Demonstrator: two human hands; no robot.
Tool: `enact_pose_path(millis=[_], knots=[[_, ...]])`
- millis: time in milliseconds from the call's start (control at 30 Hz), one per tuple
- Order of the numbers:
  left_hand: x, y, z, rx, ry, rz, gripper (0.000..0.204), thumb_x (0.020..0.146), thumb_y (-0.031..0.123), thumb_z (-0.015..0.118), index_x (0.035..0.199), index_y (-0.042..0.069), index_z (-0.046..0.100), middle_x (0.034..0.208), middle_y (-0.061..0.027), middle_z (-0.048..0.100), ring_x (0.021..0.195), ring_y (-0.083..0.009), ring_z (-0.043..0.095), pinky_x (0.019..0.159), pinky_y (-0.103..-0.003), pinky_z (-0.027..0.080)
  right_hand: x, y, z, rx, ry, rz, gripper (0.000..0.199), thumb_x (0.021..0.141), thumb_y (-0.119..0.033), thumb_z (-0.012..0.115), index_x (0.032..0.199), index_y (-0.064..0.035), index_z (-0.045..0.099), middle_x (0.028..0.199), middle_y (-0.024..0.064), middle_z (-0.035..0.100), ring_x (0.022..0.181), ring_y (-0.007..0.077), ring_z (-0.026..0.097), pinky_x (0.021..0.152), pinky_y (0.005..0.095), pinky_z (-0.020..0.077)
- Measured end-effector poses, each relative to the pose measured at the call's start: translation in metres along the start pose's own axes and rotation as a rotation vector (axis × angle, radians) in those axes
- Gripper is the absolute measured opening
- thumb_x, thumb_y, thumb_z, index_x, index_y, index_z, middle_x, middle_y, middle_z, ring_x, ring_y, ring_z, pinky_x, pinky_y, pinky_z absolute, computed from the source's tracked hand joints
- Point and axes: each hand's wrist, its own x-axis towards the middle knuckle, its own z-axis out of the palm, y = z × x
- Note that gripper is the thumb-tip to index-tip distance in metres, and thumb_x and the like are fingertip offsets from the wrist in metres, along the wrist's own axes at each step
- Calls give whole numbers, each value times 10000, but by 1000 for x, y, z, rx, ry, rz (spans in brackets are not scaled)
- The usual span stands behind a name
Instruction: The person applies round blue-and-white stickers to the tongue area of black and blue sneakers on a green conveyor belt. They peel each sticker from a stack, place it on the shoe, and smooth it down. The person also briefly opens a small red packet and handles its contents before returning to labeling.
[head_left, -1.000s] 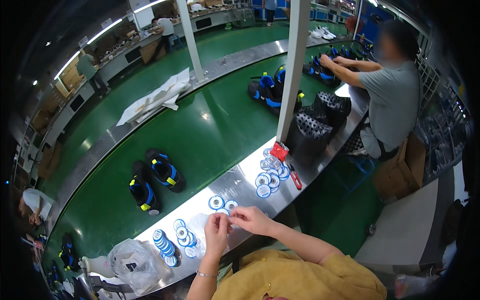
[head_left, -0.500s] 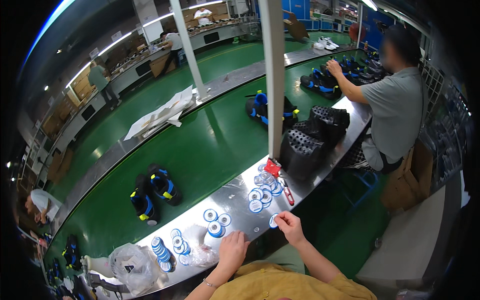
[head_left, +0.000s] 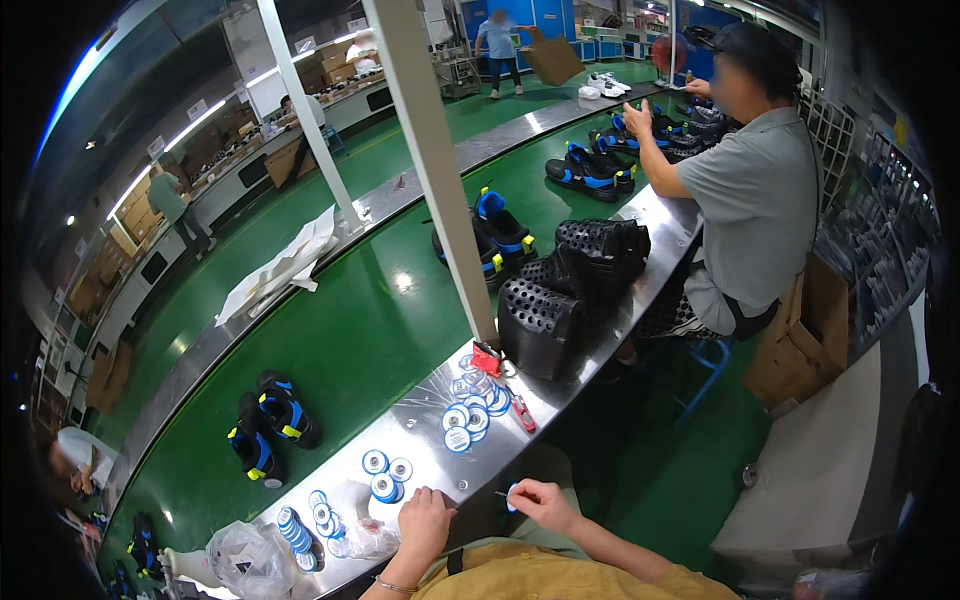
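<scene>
My right hand (head_left: 545, 505) pinches a small round blue-rimmed disc (head_left: 513, 497) between thumb and fingertips, just off the bench's near edge. The disc is turned nearly edge-on. My left hand (head_left: 427, 520) lies on the edge of the metal bench (head_left: 425, 420), fingers stretched out, with nothing visible in it. Beside it are a small cluster of blue-and-white discs (head_left: 385, 487) and a crumpled clear plastic bag (head_left: 370, 537). Farther left stands a leaning stack of discs (head_left: 295, 530). A larger pile of discs (head_left: 460, 438) lies to the right, near a red-handled cutter (head_left: 523, 413).
Black-and-blue shoes (head_left: 283, 408) stand on the green conveyor belt (head_left: 350, 330). Black perforated containers (head_left: 545, 320) sit on the bench beyond a white post (head_left: 435, 170). A co-worker in grey (head_left: 755, 190) sits at right, hands near more shoes. A filled plastic bag (head_left: 250, 560) lies at left.
The view has swung, shifting the scene leftward. My right hand has drawn the disc off the bench edge and tilted it. My left hand stays on the bench edge.
</scene>
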Motion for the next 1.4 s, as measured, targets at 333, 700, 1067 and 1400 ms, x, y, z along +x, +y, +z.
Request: enact_pose_path(millis=[333, 700, 1067, 1400], knots=[[1, 0, 4, 45, -18, 26, 318, 696, 245, 785, 820, 28, 589, 821, -125, 598, 828, -276, 612, 658, -369, 499, -35, -6, 16, -109, 117, 64, 122, 917, -131, 644, 897, -10, 640, 732, -27, 607, 655, 27, 505, 580, 211, 405], [-2, -9, 17, -8, 40, 41, 306, 721, 248, 775, 826, 29, 590, 819, -132, 620, 819, -289, 618, 669, -379, 501, -54, -24, 48, -177, 229, 1, 104, 901, -112, 654, 858, -19, 638, 713, -43, 585, 640, 18, 480, 560, 206, 386], [-4, -18, 27, -28, 129, 85, 271, 743, 227, 745, 848, 5, 629, 833, -146, 640, 832, -286, 637, 701, -364, 513, -62, -52, 75, -238, 265, -86, 108, 907, -100, 641, 868, -1, 616, 711, -25, 579, 646, 24, 501, 575, 203, 403], [0, -19, 25, -8, 122, 132, 93, 749, 111, 662, 788, 27, 668, 811, -136, 665, 811, -282, 652, 691, -370, 510, -75, -66, 82, -223, 342, -141, 91, 913, -77, 619, 855, -7, 610, 697, -46, 540, 625, 19, 449, 546, 199, 352]])
